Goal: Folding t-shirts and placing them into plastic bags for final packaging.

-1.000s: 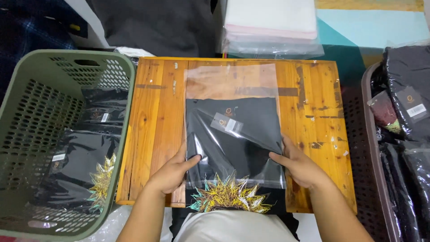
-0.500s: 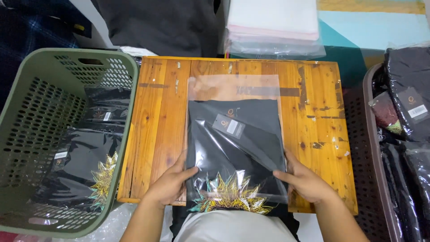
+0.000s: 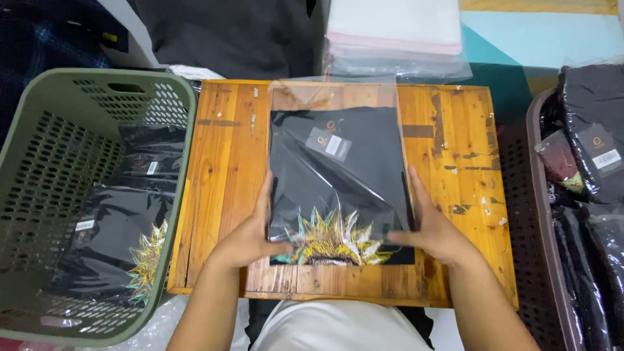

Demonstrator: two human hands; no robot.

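A folded black shirt with a yellow spiky print lies inside a clear plastic bag (image 3: 338,182) on a small wooden table (image 3: 221,169). My left hand (image 3: 250,237) rests on the bag's lower left corner, thumb over the print. My right hand (image 3: 432,227) presses the bag's lower right edge, fingers flat along its side. The bag's open flap reaches toward the table's far edge.
A green plastic basket (image 3: 39,195) at the left holds bagged black shirts (image 3: 117,227). A dark brown basket (image 3: 539,214) at the right holds more black garments (image 3: 598,143). A stack of clear bags (image 3: 396,32) lies beyond the table.
The shirt has slid fully into the bag and up onto the table, its print now lying on the tabletop. Both hands moved with it to the bag's lower corners.
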